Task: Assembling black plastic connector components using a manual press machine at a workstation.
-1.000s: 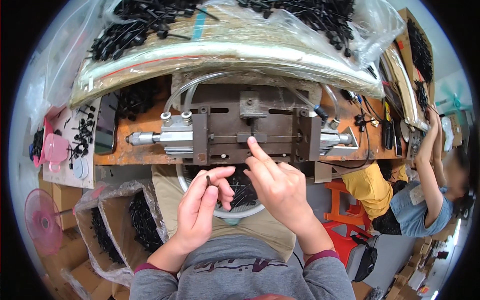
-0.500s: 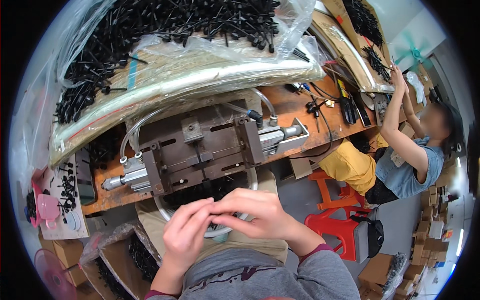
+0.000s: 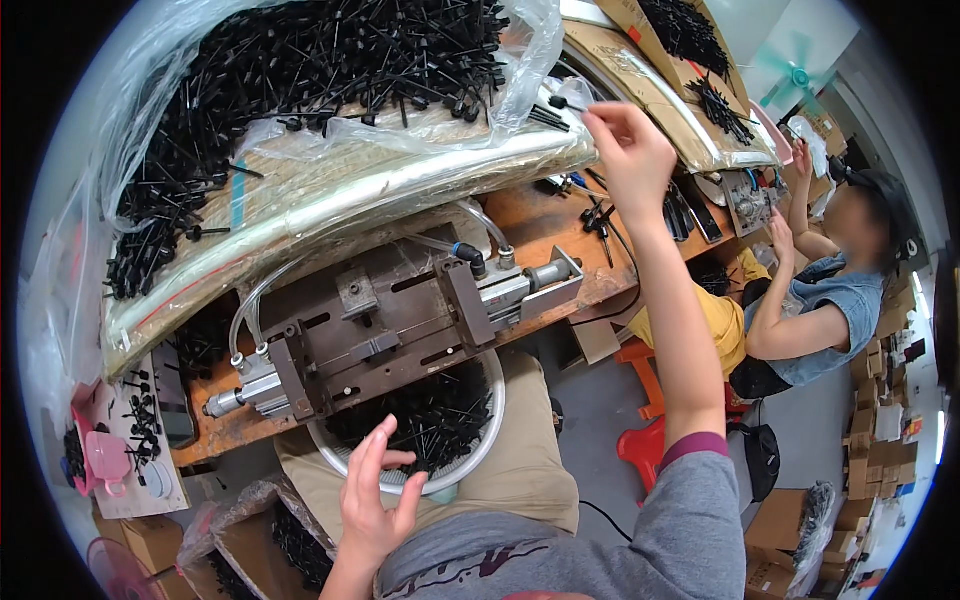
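My right hand (image 3: 630, 160) is stretched out at the far right end of the wrapped heap. Its fingertips pinch the thin stem of a black round-headed part (image 3: 566, 104), just above a few similar black rods (image 3: 549, 118) at the heap's edge. Low in front of me, my left hand (image 3: 372, 500) has its fingers apart and holds nothing. It hovers by the near left rim of a white basket (image 3: 490, 440) on my lap, filled with black stemmed parts (image 3: 440, 415). Beyond it stands a brown metal clamping fixture (image 3: 400, 320) with a small block in its middle.
Plastic sheeting (image 3: 540, 70) borders a large heap of black parts (image 3: 330, 70). Air cylinders (image 3: 265, 390) and clear hoses flank the fixture on a wooden bench (image 3: 540, 230). A co-worker (image 3: 820, 300) sits at right. A pink cup (image 3: 105, 455) stands at left.
My hands have parted. The right one has reached far forward and right with a black part; the left has opened near the basket. The dark rod in the fixture's middle is gone. My view has shifted.
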Action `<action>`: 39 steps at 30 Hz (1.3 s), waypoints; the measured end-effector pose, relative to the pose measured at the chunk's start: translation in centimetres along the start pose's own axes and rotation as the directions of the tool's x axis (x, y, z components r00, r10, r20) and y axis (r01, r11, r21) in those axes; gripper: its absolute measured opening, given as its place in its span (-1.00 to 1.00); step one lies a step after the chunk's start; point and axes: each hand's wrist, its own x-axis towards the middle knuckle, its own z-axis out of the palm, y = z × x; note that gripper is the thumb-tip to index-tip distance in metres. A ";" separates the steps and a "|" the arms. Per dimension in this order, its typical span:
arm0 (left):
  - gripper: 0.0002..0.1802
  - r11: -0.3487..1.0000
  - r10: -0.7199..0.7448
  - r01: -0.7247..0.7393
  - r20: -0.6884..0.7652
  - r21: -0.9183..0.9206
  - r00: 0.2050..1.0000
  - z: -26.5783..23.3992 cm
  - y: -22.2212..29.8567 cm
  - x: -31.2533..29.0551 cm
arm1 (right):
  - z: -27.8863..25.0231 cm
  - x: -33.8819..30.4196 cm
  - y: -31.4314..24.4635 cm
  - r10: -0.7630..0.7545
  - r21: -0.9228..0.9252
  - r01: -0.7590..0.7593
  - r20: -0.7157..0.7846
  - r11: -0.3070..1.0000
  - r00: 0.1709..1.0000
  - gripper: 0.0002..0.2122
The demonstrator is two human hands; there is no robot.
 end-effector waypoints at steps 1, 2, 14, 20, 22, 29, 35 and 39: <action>-0.15 1.000 -0.022 0.023 0.015 -0.015 1.000 0.2 -0.1 -0.7 | 0.8 1.1 0.6 -0.025 -0.053 0.027 0.041 0.998 0.999 -0.88; -0.14 0.999 -0.043 0.044 0.031 -0.030 0.999 0.4 -0.1 -1.5 | 1.7 2.0 1.2 -0.018 -0.128 0.030 0.093 0.991 0.996 -0.89; -0.12 0.999 -0.036 0.037 0.042 -0.014 0.998 -0.5 -1.3 -4.1 | 5.1 4.9 -2.6 -0.490 -0.129 0.497 0.087 0.858 0.867 -0.89; -0.12 0.998 0.059 -0.058 0.020 -0.005 0.998 0.5 -1.1 -3.0 | 11.5 5.9 -11.8 -0.776 -0.009 0.809 0.277 0.588 0.567 -0.85; -0.12 0.997 0.071 -0.071 0.017 -0.005 0.997 0.7 -1.1 -3.0 | 14.6 6.1 -11.8 -0.637 -0.070 0.778 0.531 0.625 0.559 -0.80; -0.30 1.000 -0.006 0.006 -0.044 -0.001 0.999 0.5 -1.4 -4.5 | 21.9 6.3 -12.8 -0.072 -0.207 0.572 0.902 0.793 0.426 -0.32; -0.30 1.000 -0.025 0.026 -0.067 0.016 0.997 0.0 -1.9 -5.0 | 23.5 5.7 -12.4 -0.069 -0.110 0.471 0.935 0.875 0.347 -0.31; -0.19 0.999 -0.013 0.014 -0.020 0.046 1.000 -0.2 -2.0 -5.0 | 21.0 5.0 -14.9 -0.132 0.026 0.482 0.973 0.876 0.187 -0.38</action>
